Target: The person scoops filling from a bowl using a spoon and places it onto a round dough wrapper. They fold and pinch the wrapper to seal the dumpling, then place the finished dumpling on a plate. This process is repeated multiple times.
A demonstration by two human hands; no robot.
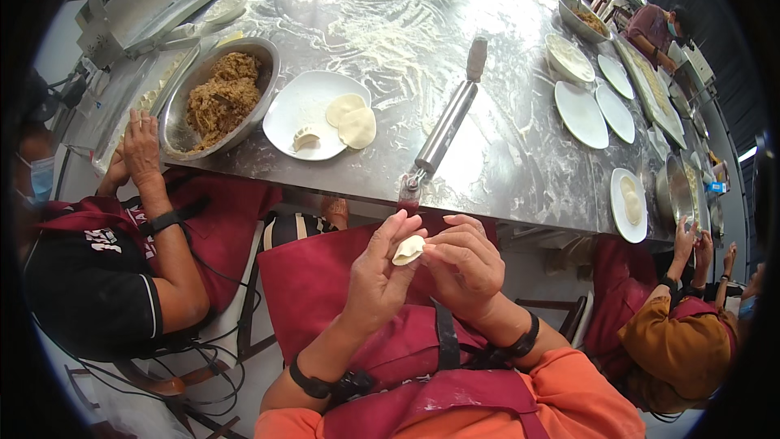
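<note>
A small pleated dumpling [408, 250] is held between my two hands, above the red apron on my lap. My left hand [381, 274] cradles it from the left with fingers and thumb. From the right, the fingertips of my right hand [466, 262] pinch its edge. In front of me lies a metal rolling pin [448, 128], its near handle reaching the table edge. Left of it stands a white plate [286, 103] with a finished dumpling [306, 137] and several round dough wrappers [357, 128].
A steel bowl of filling [225, 100] stands at the left, near a co-worker's hand [143, 146]. The steel table [390, 174] is dusted with flour. White plates [582, 114] and another bowl [583, 17] lie on the right, where other people sit. Cables [213, 372] hang at lower left.
</note>
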